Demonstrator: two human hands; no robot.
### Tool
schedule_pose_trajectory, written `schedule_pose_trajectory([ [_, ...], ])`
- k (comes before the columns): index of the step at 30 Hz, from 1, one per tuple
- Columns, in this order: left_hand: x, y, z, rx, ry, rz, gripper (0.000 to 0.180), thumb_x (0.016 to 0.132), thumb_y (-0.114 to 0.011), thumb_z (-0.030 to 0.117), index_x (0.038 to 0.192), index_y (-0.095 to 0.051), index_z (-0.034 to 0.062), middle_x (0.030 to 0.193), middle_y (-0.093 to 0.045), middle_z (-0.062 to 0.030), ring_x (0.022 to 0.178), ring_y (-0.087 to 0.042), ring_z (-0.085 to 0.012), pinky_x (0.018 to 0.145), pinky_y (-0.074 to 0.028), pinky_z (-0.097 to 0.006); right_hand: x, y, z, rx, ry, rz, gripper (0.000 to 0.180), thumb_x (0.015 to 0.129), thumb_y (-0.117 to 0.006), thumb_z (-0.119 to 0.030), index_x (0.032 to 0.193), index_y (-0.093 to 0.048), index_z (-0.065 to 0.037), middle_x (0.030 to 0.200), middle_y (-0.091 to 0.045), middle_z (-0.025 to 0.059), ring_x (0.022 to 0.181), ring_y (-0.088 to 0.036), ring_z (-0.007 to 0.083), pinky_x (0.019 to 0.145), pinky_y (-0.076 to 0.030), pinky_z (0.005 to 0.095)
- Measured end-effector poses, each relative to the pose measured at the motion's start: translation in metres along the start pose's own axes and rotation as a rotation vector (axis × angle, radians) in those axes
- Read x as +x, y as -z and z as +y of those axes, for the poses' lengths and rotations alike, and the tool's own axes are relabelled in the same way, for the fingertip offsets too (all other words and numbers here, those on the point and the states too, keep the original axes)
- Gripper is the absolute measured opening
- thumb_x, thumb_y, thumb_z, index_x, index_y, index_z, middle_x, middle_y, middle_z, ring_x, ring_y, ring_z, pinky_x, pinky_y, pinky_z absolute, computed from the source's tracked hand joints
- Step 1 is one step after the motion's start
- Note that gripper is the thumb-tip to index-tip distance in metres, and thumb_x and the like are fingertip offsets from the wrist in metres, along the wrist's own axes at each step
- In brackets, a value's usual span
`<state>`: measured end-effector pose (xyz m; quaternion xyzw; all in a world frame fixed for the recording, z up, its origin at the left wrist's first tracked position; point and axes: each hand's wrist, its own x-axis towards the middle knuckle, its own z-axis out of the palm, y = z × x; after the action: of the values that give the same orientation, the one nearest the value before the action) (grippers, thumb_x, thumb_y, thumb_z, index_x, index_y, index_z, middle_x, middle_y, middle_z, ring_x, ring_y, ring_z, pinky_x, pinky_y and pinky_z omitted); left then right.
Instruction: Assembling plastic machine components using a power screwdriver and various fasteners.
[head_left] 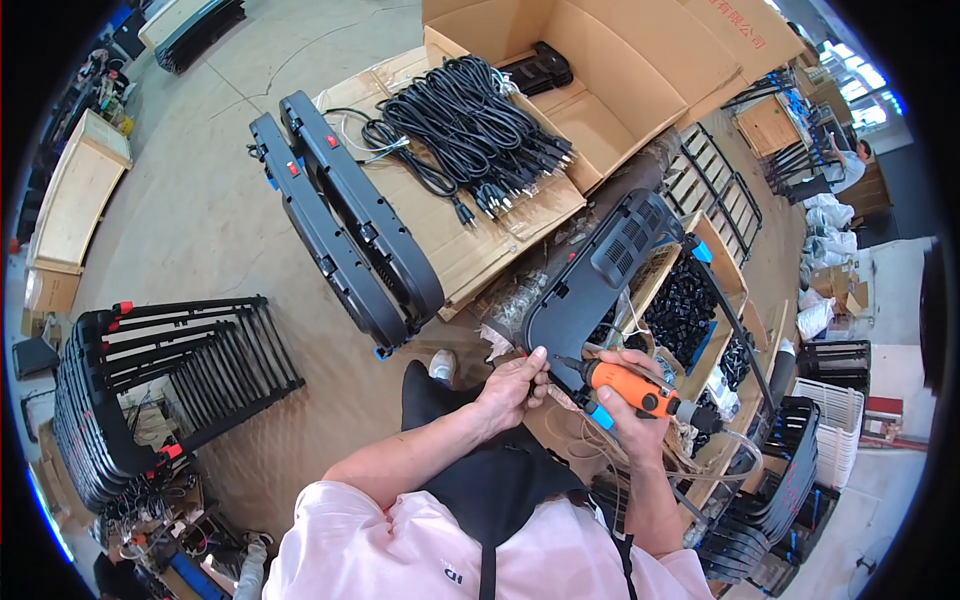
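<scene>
My right hand point(636, 415) is wrapped around an orange power screwdriver point(630, 387), which has a clear hose at its back end. The driver's tip points left, at the near end of a dark grey plastic housing point(575, 300) with vent slots. My left hand point(515, 388) is closed at that end, its thumb on the housing's rounded corner; its curled fingers are partly hidden. Blue clips point(601, 417) sit along a black bar beside the housing.
Two similar housings point(345, 220) with red switches stand left of a cardboard sheet bearing a pile of black power cords point(470, 125). Behind is an open carton point(620, 90). Small black parts point(683, 312) fill a wooden bin at right. Black frames point(180, 390) stand at left. A person point(850, 168) is far right.
</scene>
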<state>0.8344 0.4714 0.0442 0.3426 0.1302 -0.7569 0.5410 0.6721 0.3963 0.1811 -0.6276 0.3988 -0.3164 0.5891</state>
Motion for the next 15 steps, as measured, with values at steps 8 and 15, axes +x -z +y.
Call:
schedule_pose_trajectory([
  [8, 0.025, -0.02, 0.017, -0.171, 0.02, -0.082, 0.025, 0.108, -0.058, 0.033, 0.109, -0.062, 0.0079, 0.083, -0.056, 0.0018, 0.07, -0.052, -0.0115, 0.059, -0.043, -0.024, 0.012, 0.0, -0.003, -0.024, 0.036, 0.006, 0.052, 0.087, -0.074, 0.003, 0.134, -0.053, -0.003, 0.129, -0.066, 0.0161, 0.123, -0.063, 0.0256, 0.109, -0.049, 0.0399],
  [15, 0.033, -0.022, 0.029, -0.17, 0.109, -0.112, 0.025, 0.108, -0.057, 0.034, 0.115, -0.062, 0.0098, 0.083, -0.057, 0.0031, 0.069, -0.052, -0.0115, 0.06, -0.044, -0.025, 0.029, -0.003, -0.007, -0.063, -0.028, 0.01, 0.052, 0.087, -0.075, 0.001, 0.134, -0.053, -0.003, 0.13, -0.066, 0.0155, 0.122, -0.064, 0.0244, 0.108, -0.05, 0.0388],
])
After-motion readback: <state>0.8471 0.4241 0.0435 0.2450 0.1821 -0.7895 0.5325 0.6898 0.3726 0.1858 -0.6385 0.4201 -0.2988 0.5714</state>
